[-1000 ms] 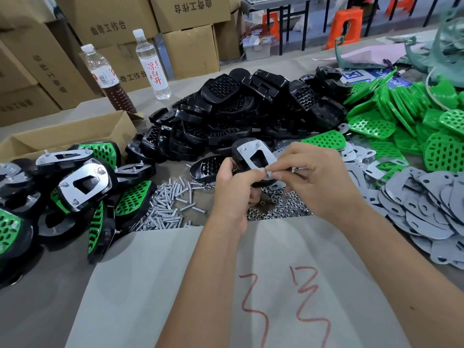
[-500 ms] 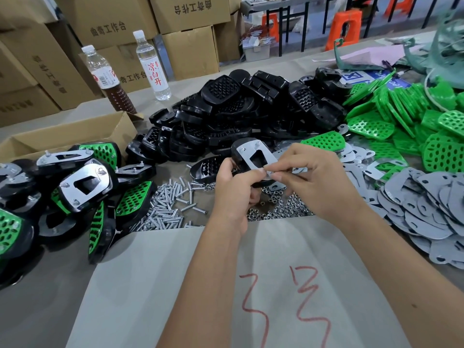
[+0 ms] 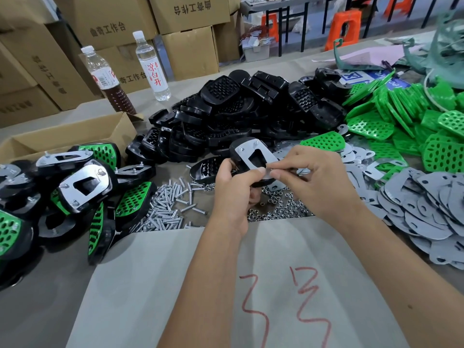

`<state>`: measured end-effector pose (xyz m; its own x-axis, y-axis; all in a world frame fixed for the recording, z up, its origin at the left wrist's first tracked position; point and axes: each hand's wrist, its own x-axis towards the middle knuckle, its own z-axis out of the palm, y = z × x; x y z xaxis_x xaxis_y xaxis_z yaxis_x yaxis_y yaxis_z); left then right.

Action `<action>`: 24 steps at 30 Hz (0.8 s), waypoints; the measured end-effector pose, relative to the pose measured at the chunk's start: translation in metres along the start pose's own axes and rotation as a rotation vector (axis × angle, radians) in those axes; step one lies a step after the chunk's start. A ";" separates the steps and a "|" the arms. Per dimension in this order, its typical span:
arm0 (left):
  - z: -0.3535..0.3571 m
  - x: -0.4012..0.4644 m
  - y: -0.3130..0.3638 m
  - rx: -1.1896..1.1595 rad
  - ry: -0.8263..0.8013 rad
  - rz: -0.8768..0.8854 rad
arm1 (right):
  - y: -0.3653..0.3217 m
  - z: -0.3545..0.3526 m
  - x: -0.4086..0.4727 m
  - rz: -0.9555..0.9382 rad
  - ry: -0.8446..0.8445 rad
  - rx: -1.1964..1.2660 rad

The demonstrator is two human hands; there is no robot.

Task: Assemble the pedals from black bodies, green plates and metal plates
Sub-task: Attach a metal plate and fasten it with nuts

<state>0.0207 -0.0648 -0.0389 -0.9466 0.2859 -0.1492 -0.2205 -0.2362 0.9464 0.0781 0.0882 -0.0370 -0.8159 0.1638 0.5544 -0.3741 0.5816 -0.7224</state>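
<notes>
While gripped by the left hand (image 3: 234, 183) above the nuts (image 3: 278, 209), held one pedal (image 3: 251, 156) with metal plate on and two screw tips up; pinched at its near edge by right hand (image 3: 313, 179), likely threading a nut. Showed several finished pedals (image 3: 75, 187) at left. Left black bodies (image 3: 238, 109), green plates (image 3: 414, 121) and metal plates (image 3: 426, 204) heaped, so much undone.

Two bottles (image 3: 150, 69) (upright), cardboard boxes (image 3: 189, 52)

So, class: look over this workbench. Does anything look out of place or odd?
One stray green plate lies among the metal plates, apart from the green pile. Otherwise nothing stands out.
</notes>
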 end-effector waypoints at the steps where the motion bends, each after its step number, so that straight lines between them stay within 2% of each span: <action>1: 0.000 0.000 0.000 0.001 -0.002 0.002 | 0.000 0.001 0.000 -0.002 0.010 -0.004; 11: 0.002 -0.001 -0.001 0.024 0.011 0.028 | -0.004 -0.002 0.001 0.108 0.011 0.078; 21: 0.002 -0.003 0.000 0.001 0.009 0.046 | -0.007 0.004 -0.002 0.033 0.067 -0.056; 24: 0.003 -0.003 0.000 -0.011 0.008 0.057 | -0.005 0.005 -0.003 0.073 0.089 0.056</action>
<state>0.0243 -0.0630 -0.0372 -0.9596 0.2639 -0.0975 -0.1687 -0.2624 0.9501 0.0808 0.0807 -0.0371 -0.8006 0.2750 0.5324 -0.3418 0.5203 -0.7826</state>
